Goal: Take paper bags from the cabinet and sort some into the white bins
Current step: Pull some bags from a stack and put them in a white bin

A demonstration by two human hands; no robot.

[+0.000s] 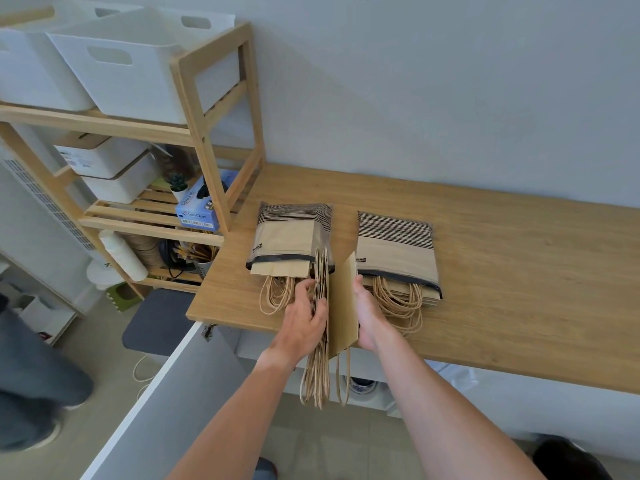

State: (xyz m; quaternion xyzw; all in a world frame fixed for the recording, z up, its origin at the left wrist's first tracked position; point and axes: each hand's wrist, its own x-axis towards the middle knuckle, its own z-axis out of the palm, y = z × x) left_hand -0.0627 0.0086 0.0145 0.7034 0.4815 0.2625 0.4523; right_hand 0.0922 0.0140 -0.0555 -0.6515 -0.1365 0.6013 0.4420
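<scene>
My left hand (304, 320) grips a stack of several folded brown paper bags (320, 289), held on edge over the front of the wooden countertop (502, 289), twine handles hanging down. My right hand (367, 317) holds a single brown paper bag (344, 306), peeled away from the stack's right side. Two striped packs of paper bags lie flat on the counter: one at left (287, 237), one at right (394, 247). Two white bins (121, 74) stand on the top level of the wooden shelf (207, 109) at upper left.
An open white cabinet door (156, 393) swings out at lower left below the counter. The shelf's lower levels hold white lidded boxes (114, 174), a blue glove box (197, 206) and a small plant. Another person's leg (31, 368) stands at far left.
</scene>
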